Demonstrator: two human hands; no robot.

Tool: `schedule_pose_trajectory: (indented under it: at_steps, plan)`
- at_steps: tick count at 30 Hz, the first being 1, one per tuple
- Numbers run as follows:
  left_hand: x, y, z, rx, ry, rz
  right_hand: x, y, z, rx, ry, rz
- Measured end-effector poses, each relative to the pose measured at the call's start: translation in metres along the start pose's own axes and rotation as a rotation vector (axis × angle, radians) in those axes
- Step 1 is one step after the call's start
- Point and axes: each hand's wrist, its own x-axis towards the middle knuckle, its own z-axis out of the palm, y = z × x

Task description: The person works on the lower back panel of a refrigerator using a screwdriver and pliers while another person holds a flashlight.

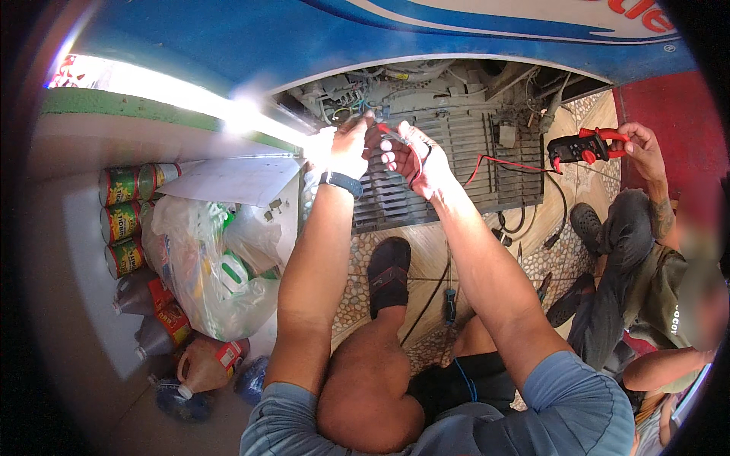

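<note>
Below the blue panel of an appliance is an open compartment with wiring (342,102) and a slatted grille (471,190). My left hand (350,148), with a dark watch on its wrist, is raised at the wiring, fingertips closed on something I cannot make out. Just right of it, my right hand (411,159) has its fingers curled around the red and black test leads (407,144), over the grille. At the right, a co-worker's hand (639,148) holds out a black and red clamp meter (585,150) with leads running toward my hands.
At left are stacked cans (122,213), a plastic bag (205,273), bottles (205,361) and a white sheet (236,178) by a bright gap. Screwdrivers (450,304) and black cords (563,213) lie on the tiled floor (357,304). A crouching co-worker (623,281) is at right.
</note>
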Motion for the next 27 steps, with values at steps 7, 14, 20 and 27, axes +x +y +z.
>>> schedule_pose_trajectory:
  at_steps: [7,14,20,27]
  plan:
    - [-0.005,0.005,0.008,0.04,-0.013,0.004,0.002,-0.006,-0.004,0.121,-0.059,0.065]
    - [0.006,0.006,-0.002,0.099,-0.03,-0.019,0.002,0.0,-0.001,0.064,-0.069,0.084]
    - [0.004,0.007,0.004,0.142,0.01,0.003,0.003,-0.001,-0.006,-0.09,-0.094,0.043]
    - [-0.009,0.008,0.02,0.17,0.069,0.026,0.001,-0.002,-0.013,-0.23,-0.073,-0.021]
